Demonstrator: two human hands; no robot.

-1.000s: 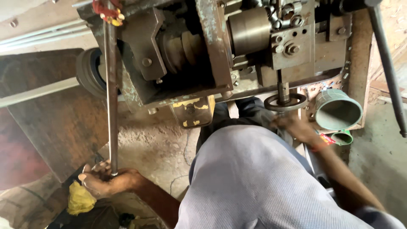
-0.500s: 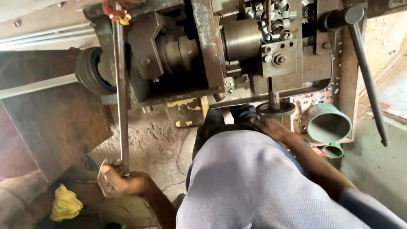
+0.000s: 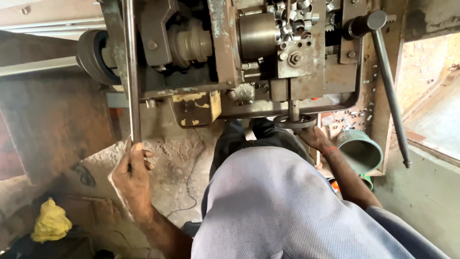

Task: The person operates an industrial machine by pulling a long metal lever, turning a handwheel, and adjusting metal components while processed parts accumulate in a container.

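Note:
My left hand (image 3: 132,180) grips the lower end of a long metal lever rod (image 3: 131,72) that rises along the left side of a worn grey machine (image 3: 225,57). My right hand (image 3: 314,136) rests at the small round handwheel (image 3: 294,121) under the machine's middle, fingers curled against its rim. My grey shirt fills the lower centre of the view and hides my lap. Several small shiny metal rings (image 3: 292,19) lie piled on top of the machine.
A second long lever with a dark knob (image 3: 388,86) slants down on the right. A green bucket (image 3: 359,151) stands beside my right forearm. A yellow cloth (image 3: 50,220) lies at lower left. A black wheel (image 3: 91,55) sits on the machine's left side.
My left hand has moved up with the lever rod, closer to the machine. The view has tilted down and left. My right hand stays at the handwheel.

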